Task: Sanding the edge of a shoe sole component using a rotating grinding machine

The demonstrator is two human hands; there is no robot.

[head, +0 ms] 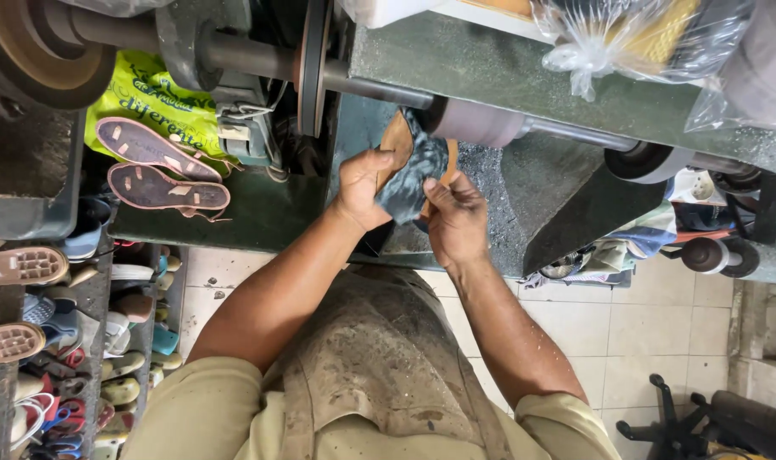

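I hold a brown shoe sole [397, 136] with a dark grey layer [413, 175] on it, up against a pinkish sanding drum [477, 122] on a long horizontal shaft [379, 88]. My left hand [364, 187] grips the sole's left side. My right hand [456, 217] pinches its lower right edge. Both forearms reach up from my dusty apron [379, 358].
Two pink sandal soles [162, 166] lie on a green ledge [260, 217] at left, over a yellow-green bag [149, 98]. Shelves of many shoes [55, 341] fill the lower left. Other wheels [652, 162] sit on the shaft. Plastic-wrapped goods [626, 34] are at top right. A black chair base [677, 422] stands on the tiled floor.
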